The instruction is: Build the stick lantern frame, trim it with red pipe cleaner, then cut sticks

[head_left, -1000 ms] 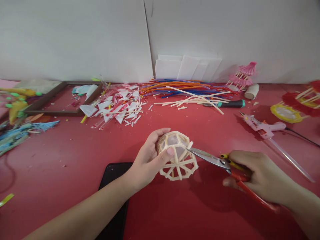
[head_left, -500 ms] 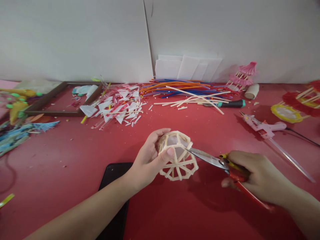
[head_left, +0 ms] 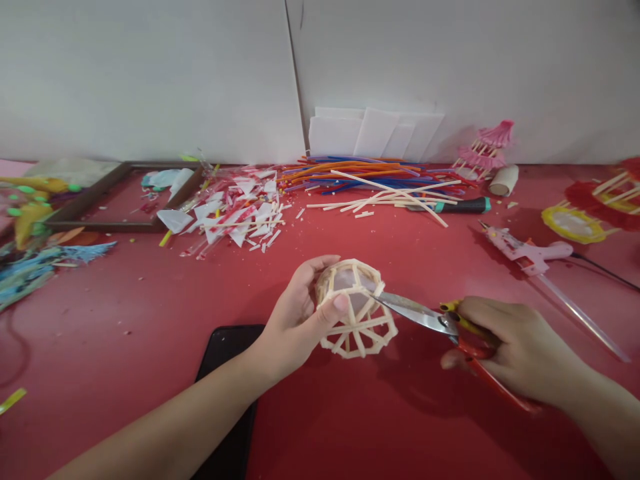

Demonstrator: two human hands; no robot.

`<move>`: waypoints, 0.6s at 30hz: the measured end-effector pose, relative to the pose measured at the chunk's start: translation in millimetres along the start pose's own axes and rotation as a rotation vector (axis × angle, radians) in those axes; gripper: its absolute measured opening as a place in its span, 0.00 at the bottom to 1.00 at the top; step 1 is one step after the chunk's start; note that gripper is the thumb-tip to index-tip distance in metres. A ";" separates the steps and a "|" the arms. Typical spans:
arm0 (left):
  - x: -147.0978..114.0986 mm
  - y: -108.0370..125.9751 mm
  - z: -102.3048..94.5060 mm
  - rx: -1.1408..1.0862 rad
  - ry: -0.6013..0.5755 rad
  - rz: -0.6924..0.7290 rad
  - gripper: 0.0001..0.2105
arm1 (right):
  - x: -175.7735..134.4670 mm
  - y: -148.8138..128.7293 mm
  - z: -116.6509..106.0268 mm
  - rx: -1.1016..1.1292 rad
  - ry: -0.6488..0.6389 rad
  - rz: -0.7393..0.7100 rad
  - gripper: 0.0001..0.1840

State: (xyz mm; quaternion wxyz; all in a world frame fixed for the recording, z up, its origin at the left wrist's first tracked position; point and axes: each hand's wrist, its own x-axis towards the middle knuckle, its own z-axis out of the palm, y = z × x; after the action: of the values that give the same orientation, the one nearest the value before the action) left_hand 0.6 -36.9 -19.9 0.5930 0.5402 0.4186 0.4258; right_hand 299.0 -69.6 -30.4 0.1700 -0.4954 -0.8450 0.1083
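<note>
My left hand (head_left: 305,313) is wrapped round a small cage-like frame of pale sticks (head_left: 357,327), thumb across its near side. A greyish translucent sheet (head_left: 345,280) shows inside the frame's upper part. In my right hand (head_left: 520,347) is a pair of scissors (head_left: 423,313) with red and yellow handles, fingers closed round them. The blade tips point left and reach the frame's right upper edge, where a stick end juts out. Whether the tips touch the stick or the sheet, I cannot tell. Part of the frame is hidden behind my left fingers.
A black phone-like slab (head_left: 227,400) lies under my left forearm. At the right rests a pink glue gun (head_left: 530,257) with its cord. Behind are pale sticks (head_left: 390,197), coloured stems (head_left: 350,170), paper scraps (head_left: 240,213) and a brown frame (head_left: 110,228) along the wall.
Almost nothing differs. The scissors and my right hand have shifted very slightly, with the tips still at the frame's right upper edge.
</note>
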 end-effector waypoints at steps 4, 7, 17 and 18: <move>0.0 -0.7 -0.6 -0.028 -0.033 0.021 0.24 | -1.1 -3.1 0.7 0.014 -0.002 0.013 0.20; -0.7 -1.7 -0.6 -0.073 -0.047 0.042 0.29 | -1.3 -6.0 0.0 0.025 -0.004 0.012 0.19; 0.5 -5.3 1.5 -0.255 -0.048 -0.140 0.35 | -2.6 -1.2 1.7 0.070 0.044 0.073 0.26; 1.3 -5.9 1.3 -0.250 -0.046 -0.135 0.34 | -2.7 -1.3 1.8 0.070 0.038 0.078 0.26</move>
State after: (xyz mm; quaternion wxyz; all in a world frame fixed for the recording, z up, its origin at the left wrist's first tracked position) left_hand 2.6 -36.3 -25.7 0.6923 0.4423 0.3843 0.4212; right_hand 298.5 -72.7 -32.1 0.1989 -0.5239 -0.8172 0.1349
